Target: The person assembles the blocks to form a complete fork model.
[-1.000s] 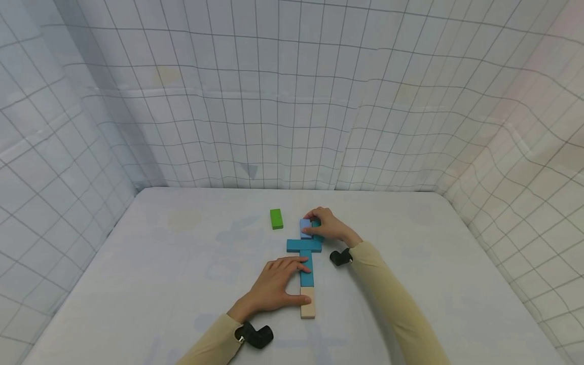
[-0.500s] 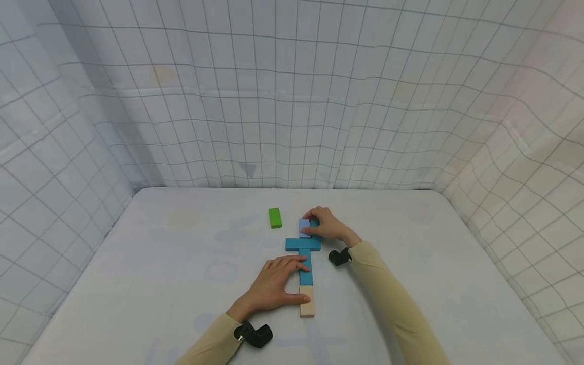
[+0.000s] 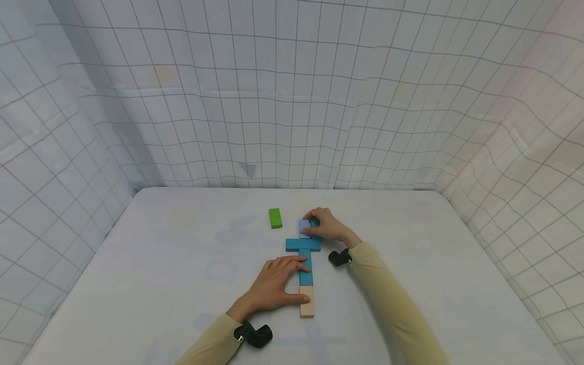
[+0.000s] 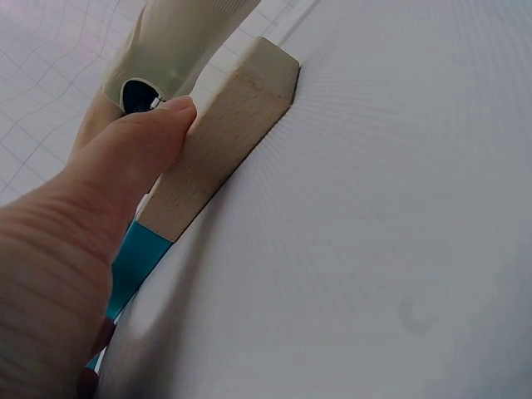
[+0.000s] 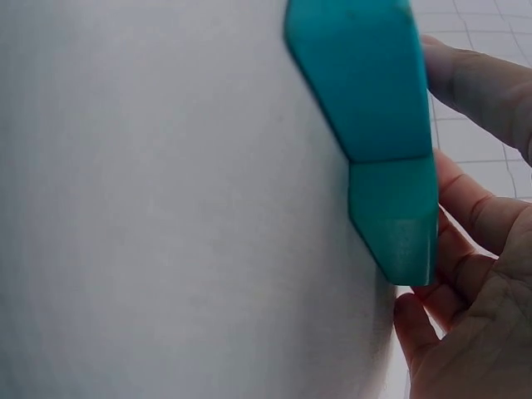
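A row of flat blocks runs away from me in the head view. Nearest is the pale wooden block point(image 3: 307, 310), then a blue block point(image 3: 306, 279), then a second blue block point(image 3: 295, 245) set crosswise. Beyond it a lavender block point(image 3: 303, 225) lies beside a teal block point(image 3: 315, 223), partly covered by my right hand point(image 3: 330, 228). That hand's thumb and curled fingers grip the lavender block at its two ends. My left hand point(image 3: 274, 287) lies over the row, thumb on the wooden block point(image 4: 224, 125), outstretched fingers touching the blue one. The right wrist view shows the teal block point(image 5: 397, 195) close up.
A green block point(image 3: 275, 218) lies apart, left of the lavender one. All stand on a white-covered table point(image 3: 182, 263). A white grid-patterned curtain point(image 3: 292, 111) hangs behind and on both sides. Each wrist wears a black device point(image 3: 253, 335).
Both hands and the blocks hold their places. Only a slight shift of the head view shows since a second ago.
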Demonstrator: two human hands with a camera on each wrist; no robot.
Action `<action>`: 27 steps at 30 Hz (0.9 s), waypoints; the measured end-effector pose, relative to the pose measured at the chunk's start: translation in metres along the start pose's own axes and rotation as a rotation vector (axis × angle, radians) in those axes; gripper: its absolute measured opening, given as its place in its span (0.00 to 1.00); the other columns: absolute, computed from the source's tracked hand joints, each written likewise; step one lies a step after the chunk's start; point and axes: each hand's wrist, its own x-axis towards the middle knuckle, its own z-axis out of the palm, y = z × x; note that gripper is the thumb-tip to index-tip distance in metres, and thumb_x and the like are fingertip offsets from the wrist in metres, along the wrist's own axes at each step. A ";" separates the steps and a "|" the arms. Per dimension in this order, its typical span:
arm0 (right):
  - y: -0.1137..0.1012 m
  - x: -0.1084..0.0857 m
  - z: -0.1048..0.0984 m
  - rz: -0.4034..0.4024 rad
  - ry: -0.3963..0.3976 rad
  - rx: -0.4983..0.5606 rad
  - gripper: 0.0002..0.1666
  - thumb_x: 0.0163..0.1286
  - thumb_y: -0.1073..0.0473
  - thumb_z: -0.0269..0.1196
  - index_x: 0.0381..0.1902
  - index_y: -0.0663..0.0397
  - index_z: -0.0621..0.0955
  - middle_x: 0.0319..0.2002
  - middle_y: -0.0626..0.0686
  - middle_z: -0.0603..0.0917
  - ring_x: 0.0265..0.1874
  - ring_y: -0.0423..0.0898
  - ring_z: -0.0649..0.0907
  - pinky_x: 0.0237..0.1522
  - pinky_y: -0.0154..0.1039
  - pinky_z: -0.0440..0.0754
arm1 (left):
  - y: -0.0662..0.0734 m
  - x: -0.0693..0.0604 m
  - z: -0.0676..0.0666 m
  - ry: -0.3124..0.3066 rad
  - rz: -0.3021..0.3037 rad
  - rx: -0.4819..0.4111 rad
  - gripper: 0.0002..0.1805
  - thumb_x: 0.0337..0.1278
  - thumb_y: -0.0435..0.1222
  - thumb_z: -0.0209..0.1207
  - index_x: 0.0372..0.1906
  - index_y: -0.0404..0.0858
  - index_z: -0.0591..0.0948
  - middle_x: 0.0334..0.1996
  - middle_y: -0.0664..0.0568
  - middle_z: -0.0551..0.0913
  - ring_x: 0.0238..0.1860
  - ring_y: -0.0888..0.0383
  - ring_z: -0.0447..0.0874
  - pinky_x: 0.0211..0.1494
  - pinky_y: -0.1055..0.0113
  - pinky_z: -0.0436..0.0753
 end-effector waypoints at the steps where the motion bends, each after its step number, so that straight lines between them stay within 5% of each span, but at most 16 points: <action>1: 0.000 0.000 0.000 0.001 -0.001 -0.001 0.23 0.63 0.50 0.67 0.51 0.57 0.79 0.47 0.53 0.74 0.51 0.53 0.66 0.53 0.49 0.65 | 0.000 0.000 0.000 -0.001 0.000 0.000 0.33 0.48 0.68 0.57 0.57 0.58 0.72 0.67 0.65 0.62 0.67 0.59 0.57 0.61 0.51 0.60; 27: 0.000 0.000 0.002 -0.030 0.021 -0.042 0.23 0.62 0.51 0.67 0.50 0.58 0.79 0.45 0.53 0.76 0.50 0.52 0.68 0.53 0.48 0.65 | -0.001 0.000 0.000 0.030 0.036 0.002 0.30 0.49 0.64 0.60 0.56 0.57 0.73 0.67 0.63 0.63 0.66 0.57 0.60 0.58 0.50 0.63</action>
